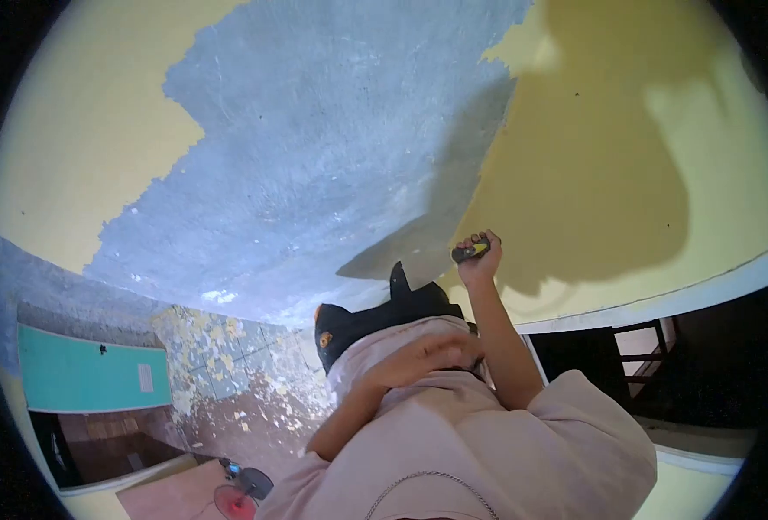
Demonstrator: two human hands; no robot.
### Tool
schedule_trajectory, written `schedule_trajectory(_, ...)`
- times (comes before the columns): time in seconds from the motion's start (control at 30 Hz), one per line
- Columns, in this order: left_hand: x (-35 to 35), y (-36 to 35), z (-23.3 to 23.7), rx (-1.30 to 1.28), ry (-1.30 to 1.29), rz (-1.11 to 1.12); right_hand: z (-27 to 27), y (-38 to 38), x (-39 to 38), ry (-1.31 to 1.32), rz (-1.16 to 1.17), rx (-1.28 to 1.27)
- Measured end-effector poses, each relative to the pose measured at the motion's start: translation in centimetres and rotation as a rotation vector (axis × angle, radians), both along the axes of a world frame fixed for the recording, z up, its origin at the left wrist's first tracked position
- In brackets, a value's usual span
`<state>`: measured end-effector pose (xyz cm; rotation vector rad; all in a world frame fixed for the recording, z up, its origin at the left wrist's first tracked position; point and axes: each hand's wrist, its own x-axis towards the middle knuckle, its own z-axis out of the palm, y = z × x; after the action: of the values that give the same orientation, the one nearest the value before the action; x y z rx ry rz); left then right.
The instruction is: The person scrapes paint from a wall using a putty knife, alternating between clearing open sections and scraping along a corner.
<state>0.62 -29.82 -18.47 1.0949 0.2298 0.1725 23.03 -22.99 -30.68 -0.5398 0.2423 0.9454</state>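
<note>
My right hand (479, 260) is raised close to the wall, its fingers wrapped round the black-and-yellow handle of a scraper (471, 251). The scraper's blade cannot be made out against the wall. Beside the hand runs the jagged edge between yellow paint (592, 191) and a large bare grey-blue patch (349, 147). My left hand (431, 355) lies across the front of my body at waist height, fingers loosely stretched and holding nothing that shows.
Paint flakes (245, 416) litter the floor at the lower left. A teal door (93, 368) stands at the left, with a fan (236, 498) below it. Dark openings (574, 360) lie at the right under a white ledge (661, 299). Shadows fall across the wall.
</note>
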Motion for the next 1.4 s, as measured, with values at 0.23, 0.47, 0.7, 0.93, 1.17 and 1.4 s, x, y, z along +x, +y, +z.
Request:
schedule_trajectory(0.23, -0.8, 3.9, -2.9, -0.469, 0.093, 0.471, 8.0, -4.1, -4.6, -0.266, 0.068, 0.228)
schedule_trajectory(0.47, 2.8, 7.0, -1.3, -0.968, 0.003, 0.410, 12.7, -7.7, -8.9, -1.334, 0.073, 0.299)
schedule_trajectory(0.7, 9.3, 10.2, -2.1, -1.128, -0.130, 0.486, 14.3, -8.1, -8.5, -1.581, 0.058, 0.050)
schedule_trajectory(0.93, 16.2, 13.9, 0.6, -0.840, -0.069, 0.666, 15.2, -6.2, -5.1, -1.282, 0.046, -0.335)
schedule_trajectory(1.17, 19.7, 20.3, 7.9, -0.665, -0.177, 0.566, 20.8, 0.5, -2.1, -1.545, -0.188, -0.282)
schedule_trajectory(1.4, 24.1, 25.1, 8.8, -0.875, -0.203, 0.450, 23.2, 3.8, 0.5, -1.533, -0.167, -0.454)
